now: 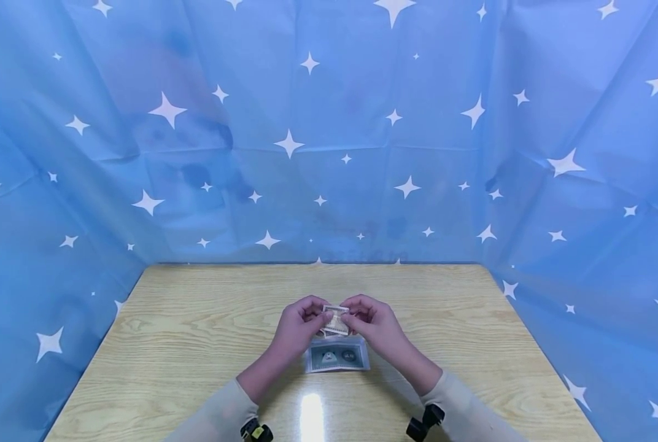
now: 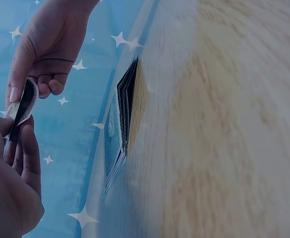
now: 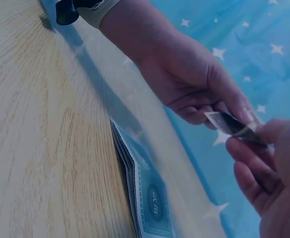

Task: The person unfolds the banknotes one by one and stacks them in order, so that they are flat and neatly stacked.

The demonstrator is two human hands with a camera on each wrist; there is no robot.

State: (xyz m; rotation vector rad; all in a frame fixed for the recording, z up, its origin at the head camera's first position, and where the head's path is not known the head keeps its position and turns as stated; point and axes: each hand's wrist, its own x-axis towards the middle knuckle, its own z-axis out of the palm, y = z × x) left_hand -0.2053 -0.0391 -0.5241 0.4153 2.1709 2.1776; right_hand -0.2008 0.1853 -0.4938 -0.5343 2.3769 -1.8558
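Above the table, my left hand (image 1: 300, 320) and right hand (image 1: 375, 320) pinch a small pale stamp-like card (image 1: 337, 320) with a toothed edge. Thumbs lie on its printed face and the fingers curl behind. The left wrist view shows the card (image 2: 29, 101) bowed, with a dark side between the fingertips. Just below the hands, a folded booklet (image 1: 337, 355) or stack lies on the table, its dark green front bearing a white shape and a round mark. Several layers fan apart along the edge of the booklet (image 3: 152, 201) in the right wrist view.
The light wood table (image 1: 213, 319) reaches back to a blue curtain (image 1: 340, 202) with white stars, which also hangs along both sides. Black wrist devices sit at the left cuff (image 1: 256, 431) and right cuff (image 1: 425, 422). A bright reflection lies on the front of the table.
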